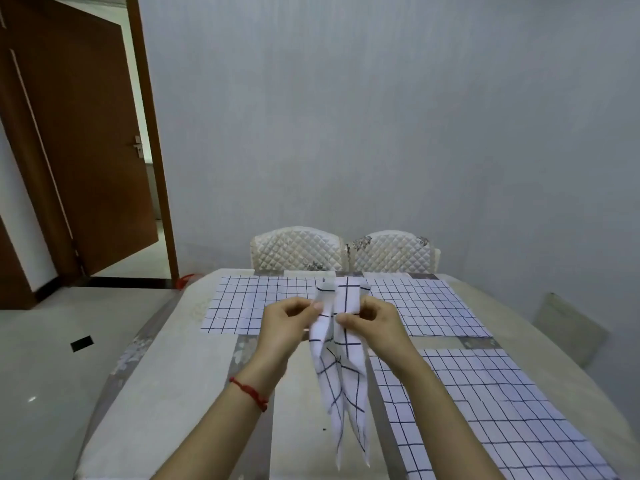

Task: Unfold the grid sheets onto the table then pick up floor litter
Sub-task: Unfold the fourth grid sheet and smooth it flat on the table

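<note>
A folded white sheet with a dark grid (pixel 341 362) hangs above the table (pixel 180 375), its pleats drooping toward me. My left hand (pixel 285 323) pinches its upper left edge between thumb and fingers. My right hand (pixel 372 322) pinches the upper right part. Three unfolded grid sheets lie flat on the table: one at the far left (pixel 242 303), one at the far right (pixel 426 306), one along the near right (pixel 485 410).
Two quilted cream chairs (pixel 298 249) (pixel 391 251) stand behind the table against the grey wall. A brown door (pixel 79 150) stands ajar at the left. On the pale floor lie a small black piece (pixel 81 342) and something red (pixel 185 280) near the door frame.
</note>
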